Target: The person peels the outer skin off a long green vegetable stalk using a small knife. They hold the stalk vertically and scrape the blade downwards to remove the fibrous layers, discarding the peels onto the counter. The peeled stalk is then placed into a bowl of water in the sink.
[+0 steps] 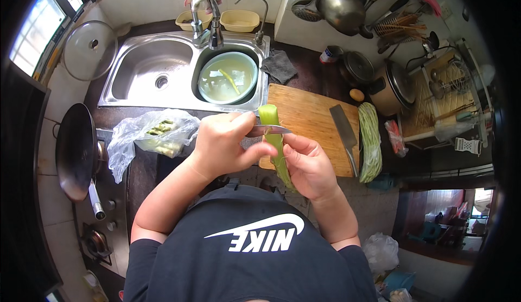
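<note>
My left hand grips a small knife, its blade lying across a thick green vegetable stalk. Thin strips of peel hang along the stalk. The lower part of the stalk is held by my right hand. Behind the stalk lies a wooden cutting board with a cleaver on its right side. A bundle of long green beans rests just right of the board. In a basin of water, a pale green strip floats.
A double steel sink stands ahead, with a faucet above. Left of my hands is a plastic bag of green vegetables. A wok is at far left. A potato and a rice cooker sit at right.
</note>
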A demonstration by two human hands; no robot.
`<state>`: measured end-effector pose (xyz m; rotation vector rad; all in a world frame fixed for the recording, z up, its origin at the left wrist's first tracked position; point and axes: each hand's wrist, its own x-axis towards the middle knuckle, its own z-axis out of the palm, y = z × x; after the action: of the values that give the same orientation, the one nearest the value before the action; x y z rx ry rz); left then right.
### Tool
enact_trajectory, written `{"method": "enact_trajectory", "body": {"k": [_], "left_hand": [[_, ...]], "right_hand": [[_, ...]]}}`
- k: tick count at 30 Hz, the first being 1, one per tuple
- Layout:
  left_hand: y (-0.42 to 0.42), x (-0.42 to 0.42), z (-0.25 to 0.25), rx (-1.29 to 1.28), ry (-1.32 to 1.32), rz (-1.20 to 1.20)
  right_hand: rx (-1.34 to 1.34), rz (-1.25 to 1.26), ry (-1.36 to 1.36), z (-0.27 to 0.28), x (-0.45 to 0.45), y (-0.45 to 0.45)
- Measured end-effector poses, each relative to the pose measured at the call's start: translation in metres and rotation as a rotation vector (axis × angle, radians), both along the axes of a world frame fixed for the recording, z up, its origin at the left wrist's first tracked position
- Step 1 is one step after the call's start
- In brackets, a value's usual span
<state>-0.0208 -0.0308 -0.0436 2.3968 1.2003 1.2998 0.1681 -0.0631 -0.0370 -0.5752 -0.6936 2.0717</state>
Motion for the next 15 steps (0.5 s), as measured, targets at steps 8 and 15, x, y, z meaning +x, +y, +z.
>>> {"method": "enact_trajectory", "body": {"k": [8, 15], "left_hand": [[-0.006, -0.002, 0.006, -0.048, 0.082, -0.022], [-0.009, -0.001, -0.003, -0.028, 0.032, -0.042]], "right_hand": [[-0.023, 0.011, 0.012, -0.004, 0.001, 0.0], [-0.066, 0.011, 0.027, -0.002, 0.0, -0.001]]}}
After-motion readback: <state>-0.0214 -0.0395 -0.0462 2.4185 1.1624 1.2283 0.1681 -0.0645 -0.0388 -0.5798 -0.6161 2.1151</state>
